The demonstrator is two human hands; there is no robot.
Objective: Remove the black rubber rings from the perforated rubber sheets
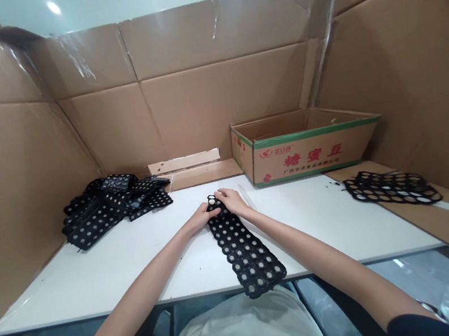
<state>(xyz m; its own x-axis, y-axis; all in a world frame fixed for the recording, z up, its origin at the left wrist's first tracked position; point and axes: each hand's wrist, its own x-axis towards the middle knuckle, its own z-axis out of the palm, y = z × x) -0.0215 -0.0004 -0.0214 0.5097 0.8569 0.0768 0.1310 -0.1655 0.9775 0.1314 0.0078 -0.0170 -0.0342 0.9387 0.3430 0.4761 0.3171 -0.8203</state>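
A long black strip with rows of pale round dots [247,250] lies on the table in front of me, its near end hanging over the front edge. My left hand [203,217] is closed on its far end from the left side, the thumb lying across the top. My right hand [232,201] grips the same end from the right, with fingertips at the far edge. Right at that edge, a white-filled black ring [211,199] shows between the hands. The undersides of the fingers are hidden.
Several similar dotted black strips [98,215] are heaped at the back left. An open cardboard box with green-taped edges [303,152] stands at the back right. Black ring-patterned netting [391,189] lies at the right. Tall cardboard walls [195,98] enclose the white table [323,220].
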